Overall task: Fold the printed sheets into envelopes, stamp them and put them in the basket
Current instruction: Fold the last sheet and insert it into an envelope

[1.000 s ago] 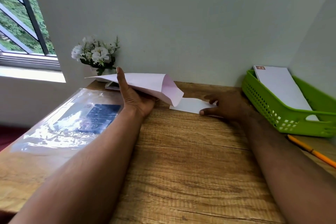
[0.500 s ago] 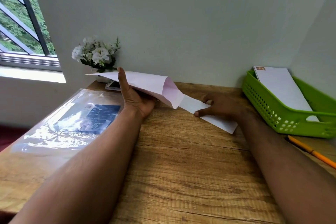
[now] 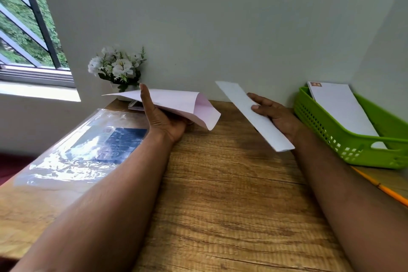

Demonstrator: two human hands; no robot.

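While left hand (image 3: 167, 121) grips paper (image 3: 176, 104), right hand (image 3: 273, 115) lifts envelope (image 3: 242, 104).

Folded white sheet (image 3: 254, 115) raised, slanted; stamped envelope (image 3: 340, 108) in green basket (image 3: 344, 148).

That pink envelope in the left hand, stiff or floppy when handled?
Probably floppy: the pink envelope bows open and droops past the left hand, which grips it near one end. Likely very light, since the hand lifts it alone. Thin paper, so it may crease easily.

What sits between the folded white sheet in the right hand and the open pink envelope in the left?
Nothing visible: only open air above the wooden table separates the folded white sheet from the pink envelope's mouth.
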